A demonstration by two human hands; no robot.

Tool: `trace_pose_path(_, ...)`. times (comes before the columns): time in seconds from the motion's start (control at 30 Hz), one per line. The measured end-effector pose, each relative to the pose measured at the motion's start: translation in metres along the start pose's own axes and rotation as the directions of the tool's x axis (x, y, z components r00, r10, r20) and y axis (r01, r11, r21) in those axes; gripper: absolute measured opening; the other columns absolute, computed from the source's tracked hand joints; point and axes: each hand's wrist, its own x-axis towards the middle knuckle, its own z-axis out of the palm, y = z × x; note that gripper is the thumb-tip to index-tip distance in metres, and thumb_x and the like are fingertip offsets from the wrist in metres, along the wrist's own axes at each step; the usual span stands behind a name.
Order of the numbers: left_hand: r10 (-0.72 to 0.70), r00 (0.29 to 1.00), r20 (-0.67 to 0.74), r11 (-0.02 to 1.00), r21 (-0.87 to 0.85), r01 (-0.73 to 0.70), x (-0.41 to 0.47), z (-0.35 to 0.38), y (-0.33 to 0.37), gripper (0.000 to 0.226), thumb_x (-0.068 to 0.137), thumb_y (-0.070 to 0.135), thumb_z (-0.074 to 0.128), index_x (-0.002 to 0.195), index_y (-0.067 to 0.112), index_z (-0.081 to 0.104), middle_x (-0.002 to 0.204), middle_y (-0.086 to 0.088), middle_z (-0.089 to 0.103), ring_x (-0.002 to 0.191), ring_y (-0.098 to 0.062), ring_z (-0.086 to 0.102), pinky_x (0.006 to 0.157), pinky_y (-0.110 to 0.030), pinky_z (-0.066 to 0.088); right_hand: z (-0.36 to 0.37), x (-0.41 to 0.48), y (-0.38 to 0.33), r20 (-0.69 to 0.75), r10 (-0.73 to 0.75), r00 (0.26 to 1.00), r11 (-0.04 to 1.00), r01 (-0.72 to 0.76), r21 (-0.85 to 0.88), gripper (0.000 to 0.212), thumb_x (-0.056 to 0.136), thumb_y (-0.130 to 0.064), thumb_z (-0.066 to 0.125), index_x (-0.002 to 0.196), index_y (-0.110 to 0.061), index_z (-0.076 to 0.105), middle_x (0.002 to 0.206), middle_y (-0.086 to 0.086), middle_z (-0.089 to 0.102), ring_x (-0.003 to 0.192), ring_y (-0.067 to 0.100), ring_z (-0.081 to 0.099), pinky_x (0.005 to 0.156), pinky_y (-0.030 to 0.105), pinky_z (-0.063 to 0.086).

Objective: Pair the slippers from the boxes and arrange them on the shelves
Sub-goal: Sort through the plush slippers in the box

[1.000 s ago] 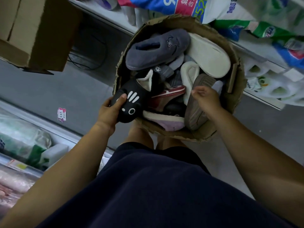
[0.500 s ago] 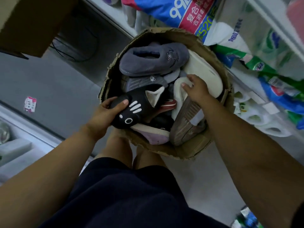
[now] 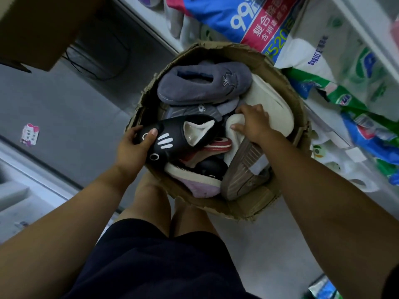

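Note:
A cardboard box (image 3: 287,87) on the floor in front of my knees holds several mixed slippers. My left hand (image 3: 131,147) grips the toe of a black cat-face slipper (image 3: 177,137) at the box's left rim. My right hand (image 3: 252,124) is closed on a cream fleece-lined slipper (image 3: 232,134) in the middle of the pile. A grey plush slipper (image 3: 203,85) lies on top at the far side. A cream sole (image 3: 269,100) lies to its right, partly under my right hand. A brown upturned sole (image 3: 241,169) and a lilac slipper (image 3: 200,184) sit at the near side.
White shelving (image 3: 323,124) on the right carries plastic-wrapped tissue packs and toilet rolls (image 3: 336,167). A blue and red bag (image 3: 244,22) lies behind the box. Another cardboard box (image 3: 41,29) hangs at the top left. A white ledge (image 3: 36,175) runs along the left, with grey floor and a sticker (image 3: 30,134).
My right hand has moved from the brown sole up to the cream fleece-lined slipper and closed on it. My left hand has kept hold of the black slipper, tilting it. The view has drawn closer.

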Motion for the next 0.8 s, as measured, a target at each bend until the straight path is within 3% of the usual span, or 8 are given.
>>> trace_pose_path(0.1, -0.001, 1.0, -0.028, 1.0, 0.013, 0.002, -0.001, 0.001, 0.0, 0.058, 0.091, 0.04, 0.072, 0.14, 0.015, 0.055, 0.124, -0.005, 0.063, 0.097, -0.014, 0.066, 0.073, -0.016, 0.051, -0.007, -0.003, -0.004, 0.052, 0.0, 0.999, 0.998, 0.003, -0.055, 0.069, 0.079, -0.054, 0.077, 0.136, -0.019, 0.057, 0.133, 0.015, 0.052, 0.125, 0.036, 0.038, 0.101, 0.042, 0.036)
trace_pose_path(0.2, -0.017, 1.0, -0.016, 0.999, 0.036, 0.017, -0.006, 0.0, 0.004, 0.06, 0.093, 0.04, 0.07, 0.143, 0.012, 0.051, 0.129, -0.009, 0.062, 0.109, -0.024, 0.064, 0.09, -0.032, 0.054, -0.017, -0.02, 0.0, 0.089, 0.038, 0.995, 0.989, -0.05, 0.139, 0.063, 0.075, -0.044, 0.085, 0.124, -0.01, 0.065, 0.124, 0.021, 0.052, 0.119, 0.037, 0.047, 0.097, 0.035, 0.04)
trace_pose_path(0.3, 0.049, 0.999, 0.021, 0.989, 0.142, -0.051, -0.014, -0.006, 0.011, 0.057, 0.093, 0.049, 0.066, 0.136, 0.012, 0.057, 0.124, -0.008, 0.065, 0.111, -0.028, 0.065, 0.1, -0.047, 0.053, -0.035, -0.056, 0.0, -0.007, 0.016, 1.0, 0.963, -0.013, 0.271, 0.054, 0.077, -0.034, 0.085, 0.117, -0.004, 0.064, 0.117, 0.017, 0.057, 0.103, 0.027, 0.056, 0.079, 0.027, 0.036)
trace_pose_path(0.4, 0.119, 0.992, 0.042, 0.938, 0.324, -0.126, -0.022, -0.007, 0.015, 0.069, 0.084, 0.068, 0.064, 0.13, 0.017, 0.061, 0.131, -0.012, 0.057, 0.117, -0.029, 0.059, 0.102, -0.051, 0.051, -0.053, -0.098, -0.002, -0.154, 0.022, 0.988, 0.922, 0.04, 0.384, 0.046, 0.081, -0.032, 0.081, 0.115, -0.006, 0.064, 0.112, 0.012, 0.063, 0.099, 0.025, 0.057, 0.079, 0.032, 0.041)
trace_pose_path(0.47, 0.196, 0.978, 0.079, 0.896, 0.391, -0.211, -0.036, -0.001, 0.031, 0.071, 0.084, 0.065, 0.067, 0.135, 0.016, 0.057, 0.139, -0.01, 0.05, 0.126, -0.025, 0.053, 0.108, -0.047, 0.047, -0.067, -0.125, -0.005, -0.254, 0.049, 0.966, 0.886, 0.076, 0.457, 0.044, 0.083, -0.03, 0.08, 0.117, -0.008, 0.065, 0.113, 0.01, 0.065, 0.103, 0.026, 0.059, 0.082, 0.032, 0.045)
trace_pose_path(0.57, 0.35, 0.91, 0.223, 0.873, 0.274, -0.403, -0.07, 0.019, 0.065, 0.068, 0.084, 0.05, 0.076, 0.14, 0.02, 0.052, 0.143, 0.001, 0.051, 0.129, -0.011, 0.05, 0.108, -0.033, 0.043, -0.097, -0.159, -0.013, -0.394, 0.135, 0.909, 0.822, 0.12, 0.557, 0.04, 0.085, -0.031, 0.078, 0.119, -0.013, 0.066, 0.114, 0.0, 0.065, 0.103, 0.014, 0.058, 0.083, 0.026, 0.045)
trace_pose_path(0.67, 0.33, 0.869, 0.369, 0.892, 0.178, -0.414, -0.098, 0.044, 0.099, 0.09, 0.08, 0.048, 0.08, 0.155, 0.027, 0.035, 0.151, 0.016, 0.039, 0.138, 0.001, 0.035, 0.111, -0.022, 0.031, -0.133, -0.183, -0.022, -0.543, 0.209, 0.813, 0.726, 0.243, 0.643, 0.03, 0.088, -0.034, 0.074, 0.112, -0.018, 0.068, 0.105, -0.007, 0.068, 0.095, 0.007, 0.061, 0.083, 0.023, 0.049)
trace_pose_path(0.8, 0.32, 0.812, 0.489, 0.887, 0.145, -0.438, -0.103, 0.065, 0.138, 0.077, 0.076, 0.041, 0.084, 0.143, 0.025, 0.051, 0.135, 0.012, 0.058, 0.119, 0.0, 0.055, 0.088, -0.006, 0.042, -0.165, -0.188, -0.031, -0.505, 0.32, 0.802, 0.548, 0.278, 0.789, 0.011, 0.094, -0.04, 0.066, 0.089, -0.031, 0.07, 0.091, 0.0, 0.074, 0.085, 0.009, 0.066, 0.081, 0.036, 0.055)
